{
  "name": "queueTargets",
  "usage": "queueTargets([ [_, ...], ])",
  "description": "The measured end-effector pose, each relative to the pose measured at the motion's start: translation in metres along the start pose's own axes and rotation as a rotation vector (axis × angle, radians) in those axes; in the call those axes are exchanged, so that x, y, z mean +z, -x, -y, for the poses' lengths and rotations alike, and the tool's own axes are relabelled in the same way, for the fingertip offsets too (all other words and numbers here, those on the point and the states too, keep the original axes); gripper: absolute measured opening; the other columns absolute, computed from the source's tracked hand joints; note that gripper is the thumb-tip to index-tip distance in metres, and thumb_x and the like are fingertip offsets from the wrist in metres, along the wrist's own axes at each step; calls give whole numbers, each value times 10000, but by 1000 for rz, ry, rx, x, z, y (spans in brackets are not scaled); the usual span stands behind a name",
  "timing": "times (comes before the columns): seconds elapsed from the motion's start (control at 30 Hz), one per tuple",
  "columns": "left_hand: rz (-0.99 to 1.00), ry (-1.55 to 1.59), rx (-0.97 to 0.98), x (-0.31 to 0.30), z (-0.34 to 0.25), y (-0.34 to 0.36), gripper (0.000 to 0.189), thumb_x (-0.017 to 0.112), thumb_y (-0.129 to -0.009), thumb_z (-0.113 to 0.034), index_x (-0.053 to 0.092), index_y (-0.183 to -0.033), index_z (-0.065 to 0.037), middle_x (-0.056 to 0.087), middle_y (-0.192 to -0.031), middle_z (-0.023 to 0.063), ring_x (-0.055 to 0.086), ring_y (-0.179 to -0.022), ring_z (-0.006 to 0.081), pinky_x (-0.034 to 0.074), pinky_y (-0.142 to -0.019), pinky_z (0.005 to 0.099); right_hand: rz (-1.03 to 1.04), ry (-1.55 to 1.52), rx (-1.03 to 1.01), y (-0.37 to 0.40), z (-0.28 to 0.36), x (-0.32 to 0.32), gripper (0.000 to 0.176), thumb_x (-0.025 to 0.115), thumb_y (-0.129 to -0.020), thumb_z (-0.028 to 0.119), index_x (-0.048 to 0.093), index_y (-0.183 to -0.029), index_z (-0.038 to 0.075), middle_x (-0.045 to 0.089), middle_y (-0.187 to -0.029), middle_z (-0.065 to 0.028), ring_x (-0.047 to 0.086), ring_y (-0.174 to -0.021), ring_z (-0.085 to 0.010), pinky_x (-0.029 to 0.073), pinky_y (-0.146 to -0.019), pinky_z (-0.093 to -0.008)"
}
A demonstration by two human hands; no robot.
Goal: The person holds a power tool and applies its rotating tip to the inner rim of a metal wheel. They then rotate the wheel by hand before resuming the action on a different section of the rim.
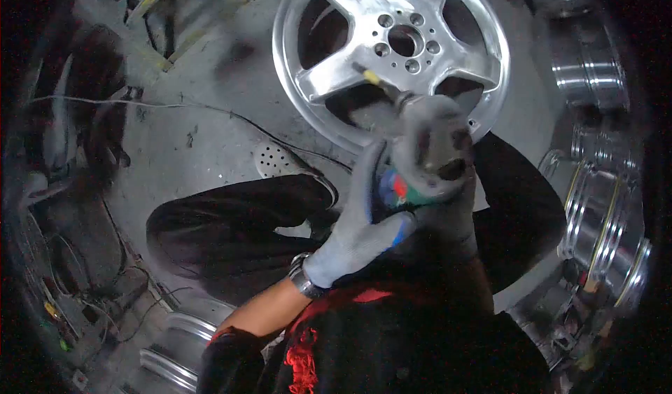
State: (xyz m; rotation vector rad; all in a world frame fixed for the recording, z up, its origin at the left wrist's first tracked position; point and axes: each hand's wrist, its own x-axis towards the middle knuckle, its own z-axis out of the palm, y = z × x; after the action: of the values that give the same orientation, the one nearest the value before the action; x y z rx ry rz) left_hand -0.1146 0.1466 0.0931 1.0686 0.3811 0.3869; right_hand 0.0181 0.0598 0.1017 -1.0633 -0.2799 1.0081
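Observation:
A power tool, which looks like a die grinder (pixel 428 145), is in front of me, its dusty grey body blurred by motion. A green, blue and red patch shows on its lower part, and a thin tip with a yellow section points up and left at the wheel. My left hand (pixel 353 229), in a grey and blue glove, wraps the tool's left side with thumb and fingers. Gripping it from the right is my right hand (pixel 455 215), gloved and partly hidden behind the tool. Just beyond lies a shiny five-spoke alloy wheel rim (pixel 329 75), face up.
More metal rims (pixel 595 205) are stacked along the right, and others (pixel 171 352) lie at lower left. A cable (pixel 231 114) crosses the floor. A metal stand (pixel 164 40) is at upper left. My crossed legs (pixel 224 229) and a perforated shoe (pixel 274 159) are near the wheel.

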Motion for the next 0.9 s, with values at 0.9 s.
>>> queueTargets([
  [0.9, 9, -689, -57, -51, 21, -24, 427, 477, -1040, -315, 510, -1339, -12, 617, -1179, 215, 611, -1132, 326, 466, -980, 362, -166, -439, 236, -3, -72, -9, 422, 491, -1022, 417, 590, -1236, 67, 609, -1142, -61, 590, -1100, -187, 475, -982, -371],
])
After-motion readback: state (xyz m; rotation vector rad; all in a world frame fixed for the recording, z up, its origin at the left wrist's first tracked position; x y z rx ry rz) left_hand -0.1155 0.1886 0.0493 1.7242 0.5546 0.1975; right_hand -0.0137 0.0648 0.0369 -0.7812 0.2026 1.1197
